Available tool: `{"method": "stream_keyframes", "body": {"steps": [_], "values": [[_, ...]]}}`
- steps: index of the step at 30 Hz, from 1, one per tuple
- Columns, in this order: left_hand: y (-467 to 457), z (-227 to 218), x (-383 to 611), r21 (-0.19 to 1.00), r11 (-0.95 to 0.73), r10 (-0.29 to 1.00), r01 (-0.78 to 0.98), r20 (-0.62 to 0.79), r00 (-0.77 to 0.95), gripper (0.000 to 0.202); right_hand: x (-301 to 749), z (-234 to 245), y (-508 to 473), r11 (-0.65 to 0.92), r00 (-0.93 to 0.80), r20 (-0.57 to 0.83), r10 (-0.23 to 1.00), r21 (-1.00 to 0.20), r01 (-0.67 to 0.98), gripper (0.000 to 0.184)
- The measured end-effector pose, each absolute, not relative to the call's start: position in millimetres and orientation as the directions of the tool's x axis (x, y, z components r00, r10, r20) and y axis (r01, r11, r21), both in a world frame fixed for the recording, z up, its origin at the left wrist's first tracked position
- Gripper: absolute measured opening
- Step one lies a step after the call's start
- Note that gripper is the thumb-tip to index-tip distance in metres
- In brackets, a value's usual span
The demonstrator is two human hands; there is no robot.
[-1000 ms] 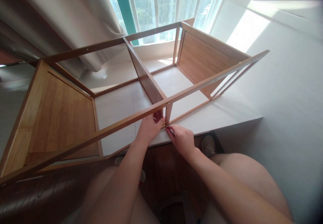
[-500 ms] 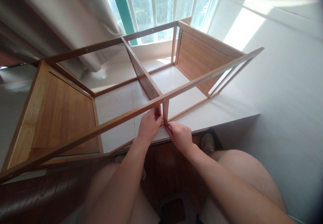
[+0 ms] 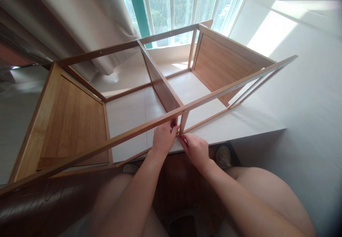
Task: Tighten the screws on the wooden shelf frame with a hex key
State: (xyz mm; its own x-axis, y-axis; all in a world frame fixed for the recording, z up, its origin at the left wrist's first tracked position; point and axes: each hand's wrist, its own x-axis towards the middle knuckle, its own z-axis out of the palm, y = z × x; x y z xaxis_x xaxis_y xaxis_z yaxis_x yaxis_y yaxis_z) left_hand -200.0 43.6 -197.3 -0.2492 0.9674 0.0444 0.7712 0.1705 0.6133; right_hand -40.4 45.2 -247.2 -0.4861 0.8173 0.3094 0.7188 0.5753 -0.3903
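A wooden shelf unit (image 3: 139,131) lies on its side on a pale ledge, its long rails and end panels forming an open frame. Its middle shelf board (image 3: 161,82) runs from the far rail to the near one. My left hand (image 3: 164,138) reaches under the upper near rail, fingers closed round the near end of that board. Right beside it, my right hand (image 3: 196,148) pinches at the lower near rail, at the foot of the board's joint. Whatever lies between the right fingertips is hidden. A small round fastener (image 3: 184,111) shows on the upper rail.
The pale ledge (image 3: 256,124) ends just in front of my knees. A curtain (image 3: 88,23) hangs at the left by a barred window (image 3: 184,9). To the right stands a white wall (image 3: 315,87). My shoe (image 3: 223,155) rests on the dark floor (image 3: 176,180).
The whole view has shifted, so the shelf unit and my hands appear slightly further right and lower. Both hands keep their places at the same joint.
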Motion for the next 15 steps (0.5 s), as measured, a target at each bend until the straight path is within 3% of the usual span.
{"method": "stream_keyframes", "body": {"steps": [15], "values": [[43.4, -203.2, -204.4, 0.669, 0.164, 0.968, 0.725, 0.033, -0.25, 0.021, -41.8, -246.0, 47.4, 0.597, -0.492, 0.339, 0.802, -0.413, 0.688, 0.019]]}}
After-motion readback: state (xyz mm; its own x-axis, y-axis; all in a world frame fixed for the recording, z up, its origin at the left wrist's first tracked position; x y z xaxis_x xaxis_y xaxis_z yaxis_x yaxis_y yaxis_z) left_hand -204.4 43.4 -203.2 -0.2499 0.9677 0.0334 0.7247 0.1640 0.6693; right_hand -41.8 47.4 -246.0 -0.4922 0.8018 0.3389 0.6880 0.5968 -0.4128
